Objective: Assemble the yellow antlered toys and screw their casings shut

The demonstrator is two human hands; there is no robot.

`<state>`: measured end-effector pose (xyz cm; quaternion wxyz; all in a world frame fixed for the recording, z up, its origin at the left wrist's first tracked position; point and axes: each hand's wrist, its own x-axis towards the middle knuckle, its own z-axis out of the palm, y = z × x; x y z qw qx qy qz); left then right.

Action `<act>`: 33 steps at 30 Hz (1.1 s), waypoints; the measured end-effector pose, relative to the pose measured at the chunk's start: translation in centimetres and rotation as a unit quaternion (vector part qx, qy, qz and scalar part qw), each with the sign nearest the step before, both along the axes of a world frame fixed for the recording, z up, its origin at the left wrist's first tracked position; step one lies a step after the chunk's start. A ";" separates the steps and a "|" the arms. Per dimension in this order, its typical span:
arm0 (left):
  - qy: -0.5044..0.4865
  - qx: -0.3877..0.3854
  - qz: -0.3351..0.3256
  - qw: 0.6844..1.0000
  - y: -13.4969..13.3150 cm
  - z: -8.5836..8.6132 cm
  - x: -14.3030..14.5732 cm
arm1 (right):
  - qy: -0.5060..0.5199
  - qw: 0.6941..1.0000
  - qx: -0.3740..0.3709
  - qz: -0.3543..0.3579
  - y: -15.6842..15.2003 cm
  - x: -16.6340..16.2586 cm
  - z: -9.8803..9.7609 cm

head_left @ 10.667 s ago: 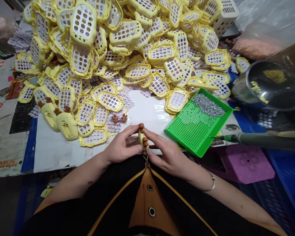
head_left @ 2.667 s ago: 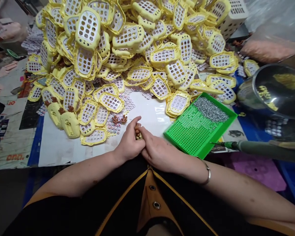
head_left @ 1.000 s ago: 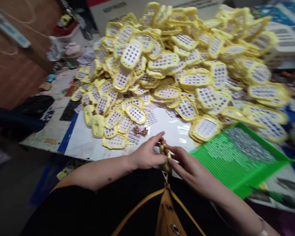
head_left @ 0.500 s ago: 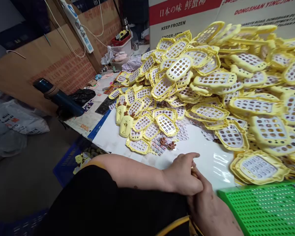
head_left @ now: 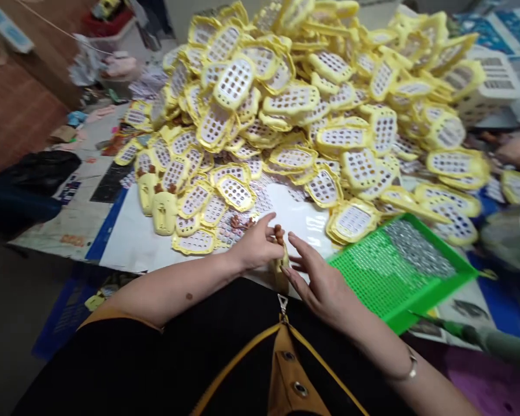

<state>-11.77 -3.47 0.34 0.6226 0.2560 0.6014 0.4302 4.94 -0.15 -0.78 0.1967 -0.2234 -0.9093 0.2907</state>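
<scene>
My left hand (head_left: pixel 260 247) is closed on a yellow plastic toy shell (head_left: pixel 281 263) with brown antlers on top, held upright at the table's front edge. On the other side of the shell, my right hand (head_left: pixel 320 280) is open, its fingers stretched out and the fingertips at or very near the shell. Loose brown antler pieces (head_left: pixel 242 222) lie just beyond my left hand on small printed stickers. Two yellow shells with antlers (head_left: pixel 164 211) lie face up to the left, beside the pile.
A large heap of yellow shells with white keypad faces (head_left: pixel 286 104) covers the back of the white table (head_left: pixel 125 242). At the right, a green perforated tray (head_left: pixel 372 283) holds many small metal screws (head_left: pixel 418 251). A green-handled tool (head_left: pixel 463 332) extends past the tray's front corner.
My view has swung to the right, bringing the whole green tray into sight. My right hand, earlier clasped against the left, has opened away, and the antlered shell now shows.
</scene>
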 end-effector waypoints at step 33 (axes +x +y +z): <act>-0.202 0.097 -0.147 0.963 -2.8 0.3 1.4 | 0.053 0.939 0.335 0.049 1.9 2.1 3.1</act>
